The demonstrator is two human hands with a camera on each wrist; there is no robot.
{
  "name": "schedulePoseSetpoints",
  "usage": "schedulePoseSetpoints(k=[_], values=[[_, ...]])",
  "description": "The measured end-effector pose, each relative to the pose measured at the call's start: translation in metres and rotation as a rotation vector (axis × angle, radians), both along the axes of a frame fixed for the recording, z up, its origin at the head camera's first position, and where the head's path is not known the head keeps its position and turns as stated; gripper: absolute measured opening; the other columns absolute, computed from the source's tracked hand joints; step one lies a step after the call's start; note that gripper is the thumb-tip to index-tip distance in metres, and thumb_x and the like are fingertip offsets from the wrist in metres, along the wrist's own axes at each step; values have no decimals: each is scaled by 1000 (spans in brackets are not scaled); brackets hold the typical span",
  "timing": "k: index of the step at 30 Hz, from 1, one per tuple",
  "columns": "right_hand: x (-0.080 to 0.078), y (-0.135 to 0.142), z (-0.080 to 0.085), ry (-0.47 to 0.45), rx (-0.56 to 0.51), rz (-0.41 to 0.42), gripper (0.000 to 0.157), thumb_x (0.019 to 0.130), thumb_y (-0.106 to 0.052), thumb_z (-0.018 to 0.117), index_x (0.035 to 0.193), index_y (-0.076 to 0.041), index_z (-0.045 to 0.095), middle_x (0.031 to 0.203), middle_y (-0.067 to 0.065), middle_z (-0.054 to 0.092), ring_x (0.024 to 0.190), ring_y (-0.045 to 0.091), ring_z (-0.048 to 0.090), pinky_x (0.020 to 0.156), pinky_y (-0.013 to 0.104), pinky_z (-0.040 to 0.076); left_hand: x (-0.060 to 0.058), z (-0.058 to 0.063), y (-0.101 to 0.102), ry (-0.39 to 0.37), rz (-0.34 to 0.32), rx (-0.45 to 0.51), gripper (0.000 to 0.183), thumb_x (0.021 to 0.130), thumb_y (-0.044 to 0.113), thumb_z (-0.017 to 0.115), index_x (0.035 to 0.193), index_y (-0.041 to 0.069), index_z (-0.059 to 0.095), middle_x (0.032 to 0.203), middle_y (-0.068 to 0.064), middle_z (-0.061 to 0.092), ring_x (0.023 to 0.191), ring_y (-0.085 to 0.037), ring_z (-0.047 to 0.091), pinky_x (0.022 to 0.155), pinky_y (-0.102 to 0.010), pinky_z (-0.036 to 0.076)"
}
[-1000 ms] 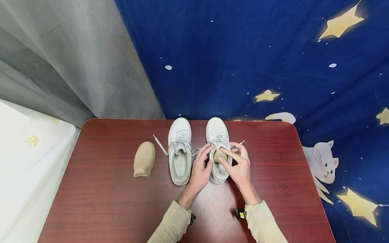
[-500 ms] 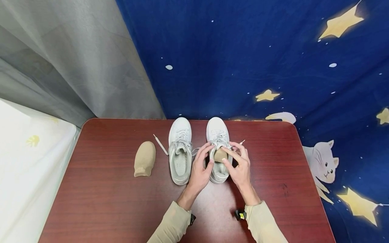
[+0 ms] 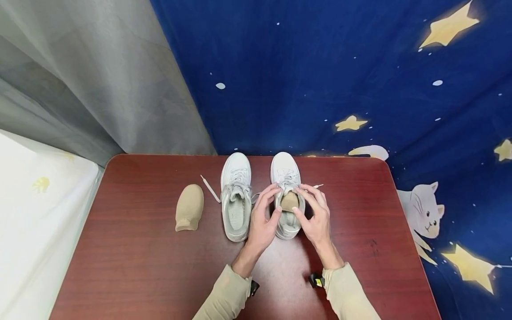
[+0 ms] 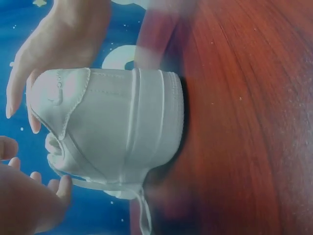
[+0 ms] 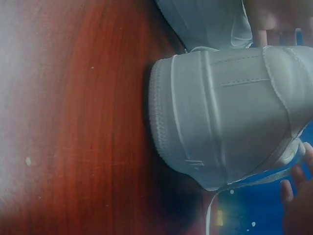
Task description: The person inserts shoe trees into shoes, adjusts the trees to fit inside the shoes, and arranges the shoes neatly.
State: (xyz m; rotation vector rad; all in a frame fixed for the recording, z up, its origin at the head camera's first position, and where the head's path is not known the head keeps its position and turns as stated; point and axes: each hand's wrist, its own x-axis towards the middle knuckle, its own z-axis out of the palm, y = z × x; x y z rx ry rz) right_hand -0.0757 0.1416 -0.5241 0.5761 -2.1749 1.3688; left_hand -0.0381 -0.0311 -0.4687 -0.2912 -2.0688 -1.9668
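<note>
In the head view, a beige toe-shaped shoe filler [image 3: 289,201] sits inside the right white sneaker [image 3: 285,165], its front hidden under the tongue. My left hand [image 3: 264,222] holds that sneaker's left collar, thumb on the rim, fingers along the outer side. My right hand [image 3: 318,224] has its fingers spread along the opposite collar, with the thumb tip at the filler's rear edge. Left of it stands the other white sneaker [image 3: 236,171], its insole visible. A matching beige filler [image 3: 190,208] lies farther left. The left wrist view shows the sneaker heel [image 4: 112,112] between both hands.
Both sneakers stand on a reddish-brown table [image 3: 152,266], toes near its far edge. Loose laces [image 3: 210,190] spread beside them. A starry blue curtain [image 3: 300,80] and a grey curtain [image 3: 100,80] hang behind. Straps with small black devices [image 3: 316,281] are on the wrists.
My right thumb has shifted right across the filler's rear edge, and the right index finger has lifted off the filler toward the collar. My left hand stays nearly where it was.
</note>
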Motion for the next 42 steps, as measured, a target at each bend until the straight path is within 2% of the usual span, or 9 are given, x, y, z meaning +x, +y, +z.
schedulePoseSetpoints(k=[5, 8, 15, 23, 29, 36, 42], values=[[-2, -1, 5, -20, 29, 19, 50, 81, -24, 73, 125, -2, 68, 130, 16, 62, 118, 36, 54, 104, 33, 38, -2, 6, -3, 58, 6, 38, 41, 83, -22, 54, 123, -14, 55, 137, -31, 50, 125, -43, 51, 98, -57, 46], [-2, -1, 7, -35, 24, 23, 49, 80, -19, 74, 126, -2, 67, 130, 14, 63, 118, 34, 54, 104, 31, 37, -1, 12, -4, 58, -16, 46, 38, 85, -20, 55, 121, -11, 58, 135, -30, 52, 124, -41, 52, 93, -61, 47], [-1, -4, 11, -57, 29, 30, 52, 76, -10, 76, 126, -1, 67, 129, 13, 64, 118, 33, 55, 105, 30, 37, 1, 21, -8, 51, -47, 51, 35, 86, -19, 54, 118, -5, 62, 132, -30, 55, 122, -38, 53, 90, -60, 50], [-3, -7, 15, -23, 25, 54, 50, 74, -7, 79, 123, -1, 68, 124, 15, 66, 117, 38, 55, 106, 36, 38, 2, 25, -10, 60, -48, 41, 36, 86, -19, 54, 118, -5, 62, 131, -27, 56, 121, -39, 54, 89, -58, 51], [-5, -6, 16, -49, 53, 48, 49, 78, -14, 78, 125, -3, 68, 125, 10, 66, 118, 33, 56, 106, 34, 38, 1, 29, -13, 69, -50, 42, 35, 86, -19, 54, 118, -7, 61, 131, -28, 56, 121, -37, 55, 90, -59, 51], [-5, -7, 17, -74, 83, 63, 51, 82, -27, 79, 127, -5, 68, 128, 8, 66, 120, 40, 55, 109, 36, 36, 0, 31, -20, 93, -32, 37, 35, 85, -20, 55, 118, -9, 61, 130, -28, 57, 120, -38, 57, 93, -58, 48], [-5, -9, 18, -72, 70, 72, 50, 80, -22, 79, 125, -2, 68, 127, 8, 66, 119, 40, 55, 110, 37, 36, 0, 32, -24, 102, -15, 29, 38, 84, -20, 55, 120, -9, 61, 127, -26, 61, 119, -36, 58, 96, -49, 50]])
